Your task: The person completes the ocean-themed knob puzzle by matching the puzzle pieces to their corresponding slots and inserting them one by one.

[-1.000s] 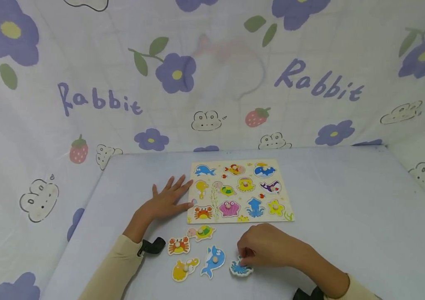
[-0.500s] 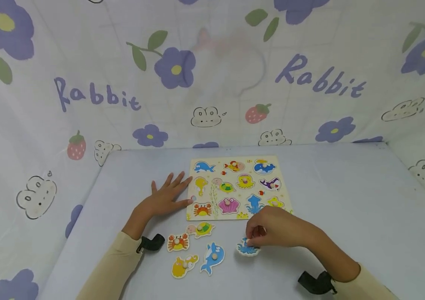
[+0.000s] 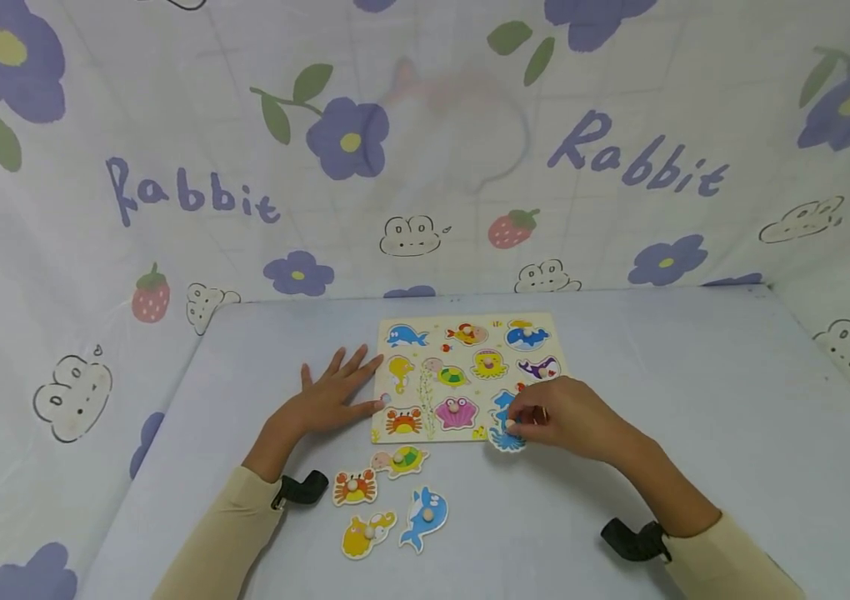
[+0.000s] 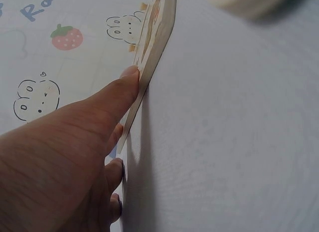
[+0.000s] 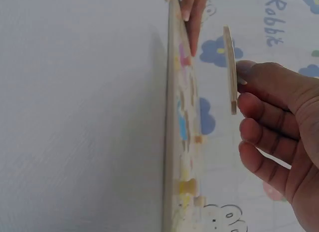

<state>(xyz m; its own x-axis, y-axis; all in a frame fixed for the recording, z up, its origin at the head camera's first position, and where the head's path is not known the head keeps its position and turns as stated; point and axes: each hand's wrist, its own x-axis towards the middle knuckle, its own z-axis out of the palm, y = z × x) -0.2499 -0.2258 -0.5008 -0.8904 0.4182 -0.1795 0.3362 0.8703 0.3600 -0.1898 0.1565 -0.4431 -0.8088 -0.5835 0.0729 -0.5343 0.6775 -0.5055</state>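
At the near side of the table (image 3: pixel 657 383), we find two loose wooden pieces side by side: a yellow seahorse (image 3: pixel 357 541) and a blue dolphin (image 3: pixel 421 521). Just beyond them lie an orange crab (image 3: pixel 354 492) and a green-and-yellow turtle (image 3: pixel 412 459), nearly touching. Farther in, to the right, we see the right hand (image 3: pixel 566 421) with its fingers clamped on a blue squid piece (image 3: pixel 504 442); the piece hangs over the near edge of a puzzle board (image 3: pixel 436 327), and the right wrist view shows it clear of the surface. The left hand (image 3: pixel 331 402) lies with fingers spread apart, its thumb touching the board's left edge. On the board, we notice a pink shell (image 3: pixel 457 415) and, behind it, a yellow octopus (image 3: pixel 487 367). Past everything hangs a white cloth (image 3: pixel 455 196) printed with purple flowers and "Rabbit".
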